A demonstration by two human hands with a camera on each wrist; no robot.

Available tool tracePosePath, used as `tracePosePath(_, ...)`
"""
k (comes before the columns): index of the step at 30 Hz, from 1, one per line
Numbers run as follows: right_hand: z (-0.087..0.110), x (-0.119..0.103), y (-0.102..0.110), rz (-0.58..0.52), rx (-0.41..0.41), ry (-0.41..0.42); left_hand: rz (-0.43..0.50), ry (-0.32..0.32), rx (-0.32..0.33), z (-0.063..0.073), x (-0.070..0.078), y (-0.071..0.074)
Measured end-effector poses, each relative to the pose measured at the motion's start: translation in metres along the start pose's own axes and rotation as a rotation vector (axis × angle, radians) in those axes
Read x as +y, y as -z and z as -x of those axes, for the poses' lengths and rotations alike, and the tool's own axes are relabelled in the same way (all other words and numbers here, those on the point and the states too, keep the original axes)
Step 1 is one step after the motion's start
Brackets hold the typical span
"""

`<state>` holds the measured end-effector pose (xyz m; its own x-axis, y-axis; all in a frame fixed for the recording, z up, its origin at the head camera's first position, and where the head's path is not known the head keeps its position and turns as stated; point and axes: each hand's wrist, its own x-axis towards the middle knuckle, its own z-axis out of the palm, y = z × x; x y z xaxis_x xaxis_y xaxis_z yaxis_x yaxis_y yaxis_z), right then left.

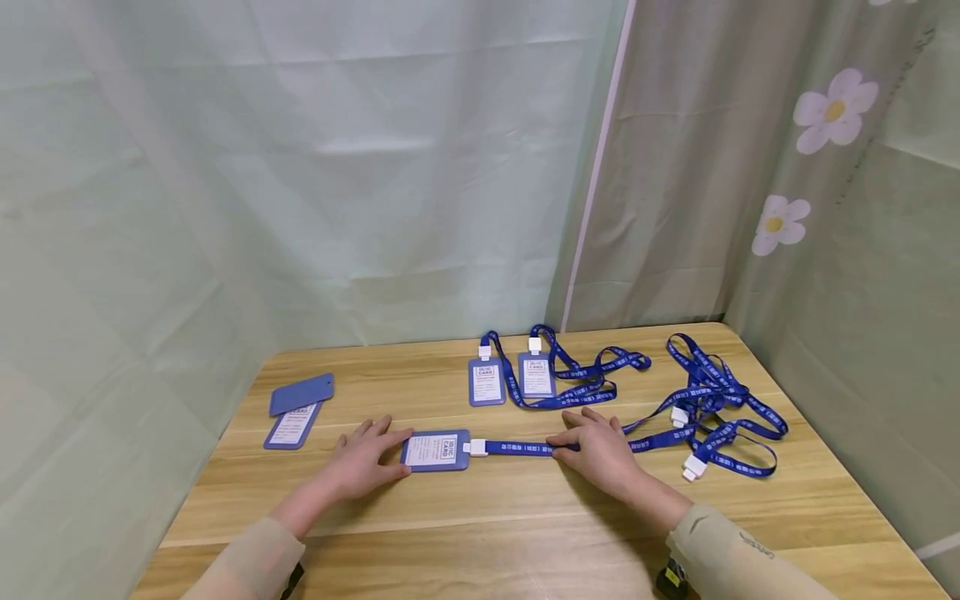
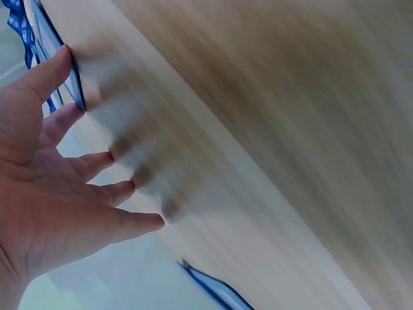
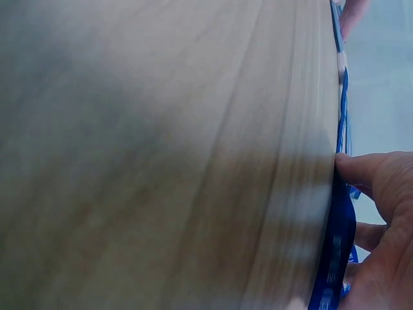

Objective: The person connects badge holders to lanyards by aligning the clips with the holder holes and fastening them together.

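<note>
A blue badge holder (image 1: 436, 451) with a white printed card lies flat near the table's middle, joined by a white clip (image 1: 477, 447) to a blue lanyard (image 1: 519, 448). My left hand (image 1: 366, 458) touches the holder's left end with thumb and index finger. Its fingers are spread, the others coming down at the tabletop in the left wrist view. With its thumb on the near side, my right hand (image 1: 597, 450) pinches the lanyard strap (image 3: 335, 242), which runs on underneath the hand. The right fingertips are partly hidden behind the strap in the right wrist view.
Two badge holders (image 1: 487, 382) with attached lanyards lie farther back. Loose lanyards (image 1: 708, 408) with white clips are tangled at right. At left, a blue holder (image 1: 302, 394) overlaps another holder (image 1: 288, 429). Curtains (image 1: 420, 183) rise behind the wooden table (image 1: 420, 533).
</note>
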<state>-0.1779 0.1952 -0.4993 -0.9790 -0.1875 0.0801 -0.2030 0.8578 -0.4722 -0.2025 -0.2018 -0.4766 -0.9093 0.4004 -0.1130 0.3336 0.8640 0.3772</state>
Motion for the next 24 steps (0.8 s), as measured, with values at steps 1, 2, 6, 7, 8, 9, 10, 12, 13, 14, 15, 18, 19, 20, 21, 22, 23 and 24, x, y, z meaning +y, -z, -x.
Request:
tracePosePath(1, 0.000, 0.000, 0.000, -0.001, -0.001, -0.001, -0.004, 0.006, 0.000, 0.001, -0.003, 0.001)
tracePosePath(2, 0.000, -0.001, 0.000, -0.001, -0.001, -0.001, -0.010, 0.010, 0.001, 0.002, -0.005, 0.003)
tracePosePath(6, 0.000, -0.001, 0.000, 0.001, 0.000, -0.002, -0.037, 0.029, 0.010, 0.006, -0.016, 0.007)
tracePosePath(7, 0.001, 0.000, 0.000, -0.001, 0.000, -0.003, -0.044, 0.036, 0.012, 0.007, -0.018, 0.008)
tracePosePath(8, 0.000, 0.000, 0.000, -0.001, -0.002, -0.005, -0.052, 0.042, 0.016, 0.007, -0.020, 0.009)
tracePosePath(9, 0.001, 0.000, 0.000, -0.003, -0.004, -0.005, -0.061, 0.049, 0.019, 0.008, -0.023, 0.009)
tracePosePath(10, 0.001, 0.000, 0.000, -0.008, -0.005, -0.006, -0.070, 0.055, 0.023, 0.009, -0.024, 0.010)
tracePosePath(12, 0.001, 0.001, 0.000, -0.013, -0.006, -0.006, -0.076, 0.065, 0.029, 0.010, -0.026, 0.011)
tracePosePath(13, 0.000, 0.001, 0.000, -0.014, -0.006, -0.005, -0.081, 0.067, 0.030, 0.010, -0.026, 0.011)
tracePosePath(14, 0.000, 0.001, -0.001, -0.014, -0.006, -0.005, -0.082, 0.071, 0.030, 0.010, -0.026, 0.011)
tracePosePath(15, 0.000, 0.001, -0.001, -0.015, -0.004, -0.003, -0.085, 0.074, 0.029, 0.010, -0.026, 0.011)
tracePosePath(18, 0.000, 0.002, -0.001, -0.008, -0.007, 0.004, -0.085, 0.074, 0.023, 0.009, -0.023, 0.011)
tracePosePath(19, 0.000, 0.003, -0.001, -0.007, -0.009, 0.010, -0.084, 0.076, 0.019, 0.009, -0.023, 0.011)
tracePosePath(20, 0.000, 0.003, -0.001, -0.007, -0.015, 0.016, -0.080, 0.075, 0.017, 0.009, -0.022, 0.010)
tracePosePath(21, 0.000, 0.004, 0.000, -0.007, -0.023, 0.023, -0.078, 0.071, 0.014, 0.009, -0.021, 0.010)
tracePosePath(22, 0.001, 0.004, 0.002, -0.003, -0.032, 0.029, -0.072, 0.068, 0.011, 0.010, -0.021, 0.010)
tracePosePath(23, 0.001, 0.005, 0.003, -0.001, -0.040, 0.035, -0.069, 0.065, 0.008, 0.010, -0.020, 0.010)
tracePosePath(24, 0.002, 0.006, 0.005, 0.002, -0.047, 0.039, -0.066, 0.062, 0.006, 0.010, -0.020, 0.010)
